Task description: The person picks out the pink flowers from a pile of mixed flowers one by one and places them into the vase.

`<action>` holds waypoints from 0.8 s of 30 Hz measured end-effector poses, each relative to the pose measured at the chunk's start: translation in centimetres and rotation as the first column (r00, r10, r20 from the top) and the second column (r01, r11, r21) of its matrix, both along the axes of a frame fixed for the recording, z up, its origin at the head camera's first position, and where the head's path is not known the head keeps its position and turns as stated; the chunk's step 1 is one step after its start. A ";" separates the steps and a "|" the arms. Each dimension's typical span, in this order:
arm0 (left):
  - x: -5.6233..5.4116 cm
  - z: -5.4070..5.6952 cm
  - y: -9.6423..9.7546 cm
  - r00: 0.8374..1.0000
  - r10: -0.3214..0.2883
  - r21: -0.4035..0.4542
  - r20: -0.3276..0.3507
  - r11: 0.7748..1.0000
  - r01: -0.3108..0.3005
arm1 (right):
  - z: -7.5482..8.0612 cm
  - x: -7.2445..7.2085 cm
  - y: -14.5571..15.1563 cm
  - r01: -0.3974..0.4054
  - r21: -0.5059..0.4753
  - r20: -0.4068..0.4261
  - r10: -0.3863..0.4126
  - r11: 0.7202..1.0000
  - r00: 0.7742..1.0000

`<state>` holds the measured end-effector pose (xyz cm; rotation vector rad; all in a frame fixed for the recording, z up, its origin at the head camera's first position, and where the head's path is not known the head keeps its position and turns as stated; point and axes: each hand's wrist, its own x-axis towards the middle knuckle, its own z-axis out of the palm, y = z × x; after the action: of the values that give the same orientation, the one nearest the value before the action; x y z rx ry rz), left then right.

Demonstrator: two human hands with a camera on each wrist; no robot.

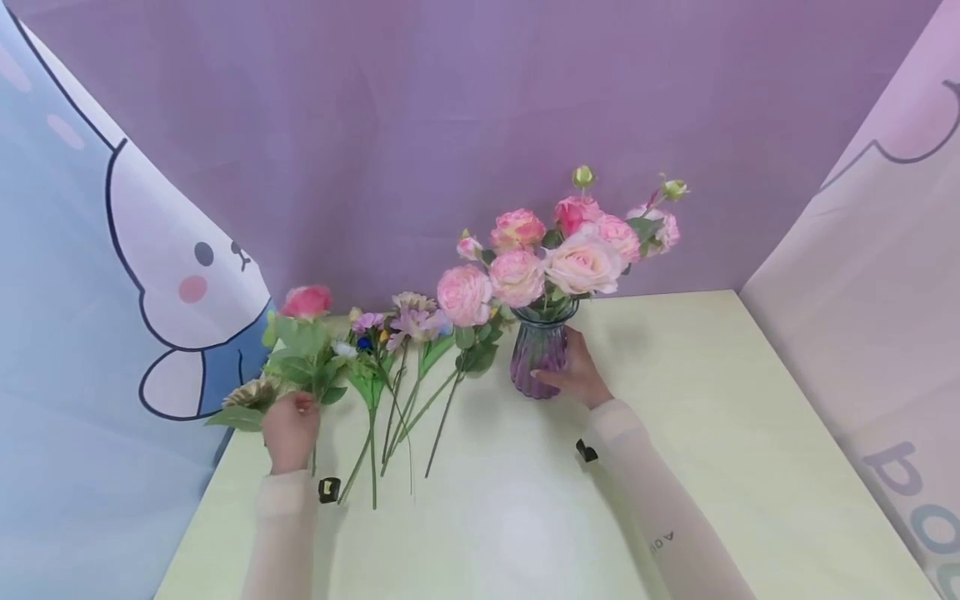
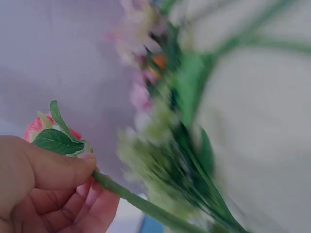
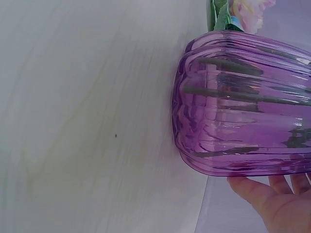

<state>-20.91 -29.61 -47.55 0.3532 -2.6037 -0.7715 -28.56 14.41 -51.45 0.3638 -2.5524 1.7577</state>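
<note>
My left hand is at the left of the table, pinching a green stem between thumb and fingers. Leaves and a pink-red flower show beyond that grip in the left wrist view. In the head view a pink-red rose stands above the same hand. My right hand grips a ribbed purple glass vase from its right side. Pink roses and green buds fill the vase, which stands upright. Several stems show through its glass in the right wrist view.
Between the hands lie several loose artificial flowers, with lilac blooms and green stems. A beige flower lies by the left hand. Purple cloth backs the pale table; printed cloths hang at both sides.
</note>
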 end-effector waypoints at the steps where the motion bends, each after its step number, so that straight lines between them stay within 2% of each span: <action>1: 0.0 0.3 0.7 1.000 -0.015 0.007 -0.014 1.000 0.015 | 0.0 0.0 0.1 -0.001 -0.013 -0.001 0.001 1.000 1.000; 7: 0.5 2.6 3.4 0.993 -0.095 0.068 -0.066 0.993 0.099 | -0.1 0.1 0.2 -0.012 -0.037 -0.008 0.011 0.999 1.000; 10: 0.8 3.6 4.2 0.986 -0.136 0.096 -0.092 0.985 0.145 | 1.5 0.9 -0.1 -0.020 -0.032 -0.005 0.020 0.999 1.000; 13: 1.1 4.7 5.2 0.974 -0.188 0.106 -0.127 0.974 0.201 | 1.5 0.8 -0.2 -0.019 -0.018 -0.004 0.019 1.000 1.000; 14: 1.2 5.1 5.6 0.967 -0.210 0.108 -0.141 0.968 0.226 | 1.5 0.8 -0.2 -0.022 -0.022 -0.005 0.022 1.000 1.000; 17: 1.3 6.3 7.0 0.944 -0.284 0.121 -0.170 0.944 0.306 | 0.0 -0.1 0.1 -0.014 -0.017 -0.034 0.014 1.000 0.999; 18: 1.4 6.6 7.4 0.934 -0.308 0.126 -0.180 0.935 0.332 | 0.1 -0.1 0.1 -0.017 -0.028 -0.040 0.016 0.999 0.999; 21: 1.7 7.4 8.9 0.905 -0.366 0.167 -0.216 0.900 0.404 | -0.1 -0.2 0.1 -0.006 -0.021 -0.033 0.006 1.000 0.999; 24: 2.1 7.7 10.4 0.866 -0.407 0.209 -0.292 0.856 0.473 | -0.3 -0.4 0.0 -0.001 -0.001 -0.016 0.001 1.000 1.000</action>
<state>-18.86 -19.21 -39.82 -0.2728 -2.3698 -1.2537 -28.95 14.45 -51.76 0.3777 -2.5411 1.7495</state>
